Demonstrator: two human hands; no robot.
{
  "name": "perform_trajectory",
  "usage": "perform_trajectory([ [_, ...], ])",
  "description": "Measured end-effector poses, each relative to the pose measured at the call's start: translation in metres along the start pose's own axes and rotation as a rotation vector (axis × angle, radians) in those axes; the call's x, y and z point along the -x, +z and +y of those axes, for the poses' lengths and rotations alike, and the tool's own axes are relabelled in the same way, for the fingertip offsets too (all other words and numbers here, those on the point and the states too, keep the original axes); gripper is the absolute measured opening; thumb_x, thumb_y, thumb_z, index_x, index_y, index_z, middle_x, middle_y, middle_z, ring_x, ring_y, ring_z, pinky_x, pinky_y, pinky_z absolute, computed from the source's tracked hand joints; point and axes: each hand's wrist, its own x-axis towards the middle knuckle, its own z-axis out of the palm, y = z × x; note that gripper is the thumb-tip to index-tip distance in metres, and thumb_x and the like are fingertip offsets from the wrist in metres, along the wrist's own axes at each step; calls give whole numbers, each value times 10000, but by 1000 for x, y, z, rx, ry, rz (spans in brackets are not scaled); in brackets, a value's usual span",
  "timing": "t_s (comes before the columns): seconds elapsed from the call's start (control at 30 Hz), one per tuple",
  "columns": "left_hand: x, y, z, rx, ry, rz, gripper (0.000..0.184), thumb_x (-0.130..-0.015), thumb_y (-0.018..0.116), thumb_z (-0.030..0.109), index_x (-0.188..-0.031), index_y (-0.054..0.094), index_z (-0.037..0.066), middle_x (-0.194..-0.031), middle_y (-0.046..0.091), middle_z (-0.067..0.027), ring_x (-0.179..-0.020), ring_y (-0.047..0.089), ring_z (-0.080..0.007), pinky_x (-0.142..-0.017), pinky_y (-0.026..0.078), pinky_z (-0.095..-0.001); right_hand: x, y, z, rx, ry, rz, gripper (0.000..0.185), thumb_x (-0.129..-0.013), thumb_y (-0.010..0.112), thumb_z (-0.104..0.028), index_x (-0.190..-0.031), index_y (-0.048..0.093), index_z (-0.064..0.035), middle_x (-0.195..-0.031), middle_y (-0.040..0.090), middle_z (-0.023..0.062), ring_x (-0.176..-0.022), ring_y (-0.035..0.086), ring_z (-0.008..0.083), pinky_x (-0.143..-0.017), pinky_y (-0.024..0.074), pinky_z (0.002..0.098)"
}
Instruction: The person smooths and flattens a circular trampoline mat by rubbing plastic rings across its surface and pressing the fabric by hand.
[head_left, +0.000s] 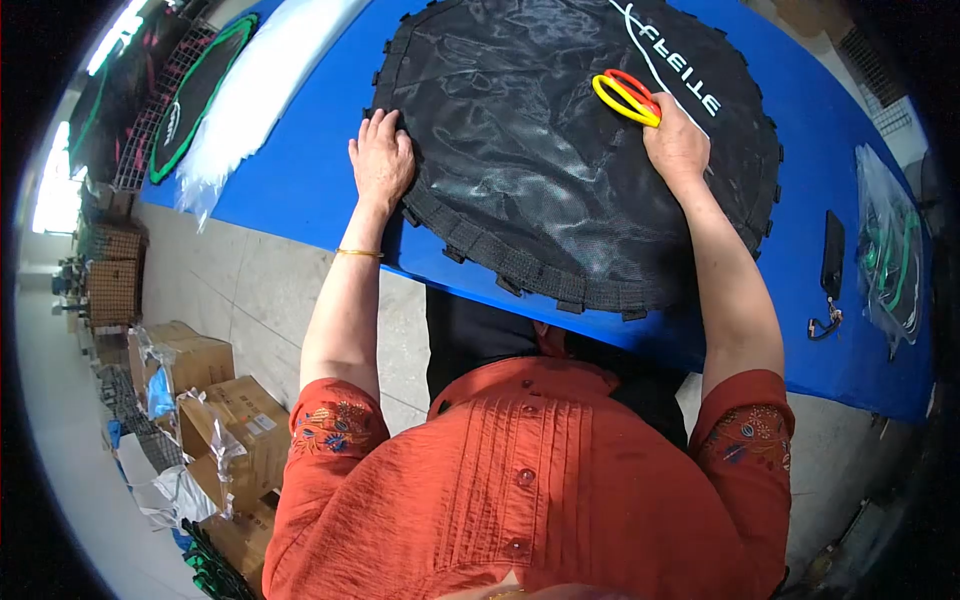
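Observation:
A round black mesh mat (pixel 520 140) with black loops around its rim and white lettering at the upper right lies on the blue table. My left hand (pixel 383 160) rests on the mat's left edge, fingers stretched forward and nothing visible in them. Closed around a pair of scissors (pixel 628 98), my right hand (pixel 678 145) is over the right part of the mat. The yellow and red handle loops stick out beyond the fingers; the blades are hidden. A white line runs across the mat near this hand.
To the right on the blue table (pixel 800 345) are a black phone (pixel 832 255) with a strap and a clear plastic bag (pixel 888 240) with green-edged contents. Clear plastic sheeting (pixel 250 90) and a green-rimmed black mat (pixel 195 105) lie at the left. Cardboard boxes (pixel 235 425) stand on the floor.

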Motion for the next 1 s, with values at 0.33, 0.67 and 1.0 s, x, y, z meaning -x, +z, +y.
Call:
perform_trajectory([
  [0.33,-1,-2,2,8,-10,-9,488,-1079,514,296,-1525,613,125,-1671,514,-145,-1586,410,-380,-1293,281,-636,1,1,-1,-13,1,12,298,-988,724,-283,-1279,689,-230,-1072,804,100,-992,780,357,-847,608,511],
  [0.67,26,-27,59,-61,276,36,406,-982,706,194,-1370,688,79,-1572,575,-187,-1517,481,-402,-1247,330,-673,0,0,0,-20,-6,17,311,-978,717,-251,-1287,692,-221,-1104,803,91,-1011,779,350,-852,610,506],
  [1.0,107,-32,212,262,573,-221,607,-1045,664,459,-1523,601,89,-1644,491,-235,-1567,402,-446,-1281,283,-659,1,0,0,-9,0,22,335,-955,743,-236,-1287,698,-226,-1074,809,94,-991,786,341,-847,613,498],
])
